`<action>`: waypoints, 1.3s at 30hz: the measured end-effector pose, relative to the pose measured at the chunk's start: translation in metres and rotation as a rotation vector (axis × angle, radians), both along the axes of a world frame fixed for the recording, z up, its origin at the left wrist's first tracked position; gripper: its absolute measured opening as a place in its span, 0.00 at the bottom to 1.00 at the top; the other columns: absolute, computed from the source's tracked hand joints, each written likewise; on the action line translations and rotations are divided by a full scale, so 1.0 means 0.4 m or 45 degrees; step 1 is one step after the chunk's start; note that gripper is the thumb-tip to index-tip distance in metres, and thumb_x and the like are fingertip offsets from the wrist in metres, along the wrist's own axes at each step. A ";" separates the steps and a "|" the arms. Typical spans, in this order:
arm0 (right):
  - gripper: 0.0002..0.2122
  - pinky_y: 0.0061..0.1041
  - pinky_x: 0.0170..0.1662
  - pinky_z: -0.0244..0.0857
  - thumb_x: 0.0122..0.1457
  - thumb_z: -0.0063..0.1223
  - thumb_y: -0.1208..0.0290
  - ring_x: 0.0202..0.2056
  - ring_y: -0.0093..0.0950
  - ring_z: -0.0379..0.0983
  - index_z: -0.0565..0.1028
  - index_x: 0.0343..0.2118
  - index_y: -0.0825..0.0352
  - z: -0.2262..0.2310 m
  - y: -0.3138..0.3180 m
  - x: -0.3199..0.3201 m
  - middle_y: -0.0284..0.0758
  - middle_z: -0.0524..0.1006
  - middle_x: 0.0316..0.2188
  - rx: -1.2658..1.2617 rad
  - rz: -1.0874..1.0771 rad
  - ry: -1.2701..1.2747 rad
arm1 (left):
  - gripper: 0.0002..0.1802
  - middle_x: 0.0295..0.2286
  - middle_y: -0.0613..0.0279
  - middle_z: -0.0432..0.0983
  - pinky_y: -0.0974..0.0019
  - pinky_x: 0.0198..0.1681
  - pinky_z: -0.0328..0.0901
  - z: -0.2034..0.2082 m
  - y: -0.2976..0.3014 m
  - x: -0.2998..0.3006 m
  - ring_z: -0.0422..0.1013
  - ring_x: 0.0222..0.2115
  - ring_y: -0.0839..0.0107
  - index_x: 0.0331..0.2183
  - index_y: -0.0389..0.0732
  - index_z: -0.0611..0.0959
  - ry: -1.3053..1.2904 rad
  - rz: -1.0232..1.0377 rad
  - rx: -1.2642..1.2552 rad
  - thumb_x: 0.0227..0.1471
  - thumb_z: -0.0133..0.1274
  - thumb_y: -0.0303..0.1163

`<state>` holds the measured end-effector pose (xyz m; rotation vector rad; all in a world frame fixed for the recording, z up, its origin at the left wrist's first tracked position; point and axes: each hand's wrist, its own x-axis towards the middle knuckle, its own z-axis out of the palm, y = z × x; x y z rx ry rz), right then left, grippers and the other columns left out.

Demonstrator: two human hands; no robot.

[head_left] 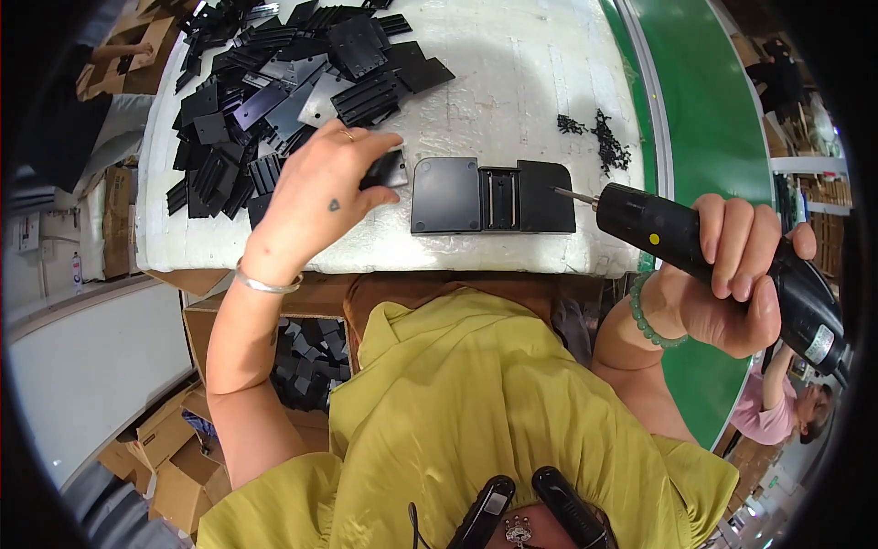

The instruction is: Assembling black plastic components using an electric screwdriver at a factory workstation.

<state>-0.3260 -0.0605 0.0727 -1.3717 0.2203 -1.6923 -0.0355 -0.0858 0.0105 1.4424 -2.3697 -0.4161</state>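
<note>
My right hand (732, 284) is wrapped round a black electric screwdriver (651, 225), held level above the table's right side. Its thin bit points left, its tip close to the right end of a black flat bracket (445, 196). That bracket has rounded outer corners and a slotted channel across its middle, and it lies near the table's front edge. To its left, the thumb and fingers of my left hand (325, 188) close round a small black plate (391, 170) with a shiny edge, partly hidden by the fingers.
A large heap of black plates and ribbed pieces (265, 101) covers the table's left side. Small black screws (611, 145) lie scattered at the right. Beyond the white table (512, 82) runs a green surface (700, 110). Below left, a cardboard box (311, 366) holds more dark pieces.
</note>
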 end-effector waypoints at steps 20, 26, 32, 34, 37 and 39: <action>0.17 0.17 0.30 0.54 0.43 0.47 0.73 0.17 0.13 0.59 0.68 0.40 0.61 -0.008 -0.002 -0.057 0.21 0.64 0.16 0.135 -0.132 0.020 | 0.11 0.30 0.68 0.75 0.80 0.34 0.65 0.009 -0.054 -0.124 0.69 0.30 0.84 0.31 0.35 0.80 0.954 -0.007 0.551 0.40 0.60 0.19; 0.16 0.17 0.30 0.54 0.43 0.47 0.73 0.17 0.13 0.59 0.68 0.39 0.61 -0.016 0.008 -0.063 0.21 0.64 0.16 0.165 -0.185 0.037 | 0.10 0.22 0.66 0.76 0.77 0.30 0.66 0.014 -0.063 -0.203 0.69 0.24 0.82 0.30 0.36 0.82 0.605 -0.155 0.561 0.40 0.61 0.23; 0.16 0.17 0.30 0.54 0.43 0.47 0.74 0.17 0.13 0.59 0.69 0.39 0.61 -0.025 0.016 -0.078 0.21 0.64 0.16 0.158 -0.157 -0.010 | 0.10 0.25 0.63 0.78 0.76 0.30 0.66 -0.016 -0.072 -0.212 0.71 0.25 0.80 0.32 0.36 0.82 0.530 -0.228 0.479 0.41 0.61 0.24; 0.16 0.17 0.30 0.54 0.42 0.47 0.74 0.17 0.13 0.59 0.69 0.39 0.61 -0.025 0.017 -0.079 0.21 0.64 0.16 0.163 -0.146 -0.038 | 0.10 0.25 0.62 0.79 0.77 0.30 0.67 -0.015 -0.071 -0.213 0.72 0.26 0.79 0.31 0.35 0.82 0.578 -0.258 0.410 0.41 0.61 0.24; 0.16 0.17 0.30 0.54 0.42 0.47 0.74 0.16 0.13 0.58 0.69 0.39 0.62 -0.024 0.013 -0.079 0.21 0.64 0.16 0.158 -0.186 0.003 | 0.10 0.25 0.62 0.79 0.77 0.31 0.67 -0.015 -0.079 -0.213 0.73 0.26 0.80 0.31 0.35 0.82 0.536 -0.235 0.473 0.41 0.61 0.25; 0.16 0.17 0.30 0.54 0.42 0.47 0.74 0.16 0.13 0.58 0.69 0.39 0.62 -0.026 0.013 -0.072 0.20 0.63 0.15 0.164 -0.191 -0.034 | 0.10 0.25 0.63 0.79 0.77 0.31 0.67 -0.013 -0.083 -0.214 0.73 0.26 0.80 0.31 0.35 0.82 0.558 -0.222 0.506 0.41 0.61 0.24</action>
